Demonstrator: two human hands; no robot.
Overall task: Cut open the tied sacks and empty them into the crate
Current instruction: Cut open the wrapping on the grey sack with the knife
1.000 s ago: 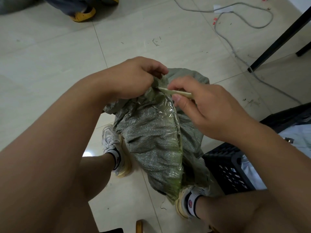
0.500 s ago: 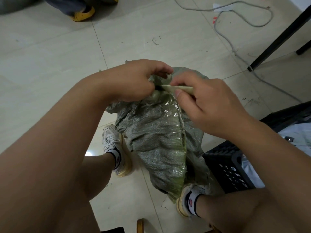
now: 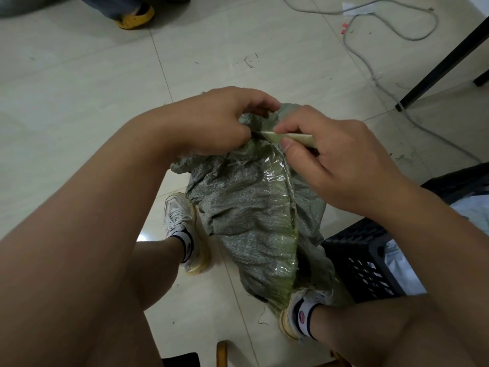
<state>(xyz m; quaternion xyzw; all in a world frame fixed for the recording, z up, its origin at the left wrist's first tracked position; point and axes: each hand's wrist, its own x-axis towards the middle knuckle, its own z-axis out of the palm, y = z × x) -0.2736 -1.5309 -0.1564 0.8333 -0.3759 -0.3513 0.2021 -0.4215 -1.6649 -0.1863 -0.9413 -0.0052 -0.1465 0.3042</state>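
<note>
Since a second ago the two hands have closed in on each other at the top of the sack (image 3: 246,207), and the blade (image 3: 288,136) now reaches right up to the left hand's knuckles, where before a gap showed between them. The left hand (image 3: 219,123) is clenched on the bunched neck of the sack; the right hand (image 3: 336,157) pinches the pale blade between thumb and fingers, its tip lying against the gathered fabric. The sack itself has barely shifted — it stands between the person's two shoes, green woven cloth with a shiny plastic strip down one side.

The black crate (image 3: 362,260) sits just beside the sack on the right, white stuff showing inside it. The floor (image 3: 79,88) is pale tile, littered with small scraps. A grey cable (image 3: 370,67) loops across it toward a black table leg (image 3: 444,62) — and at the top edge a yellow shoe (image 3: 135,18) of someone else shows.
</note>
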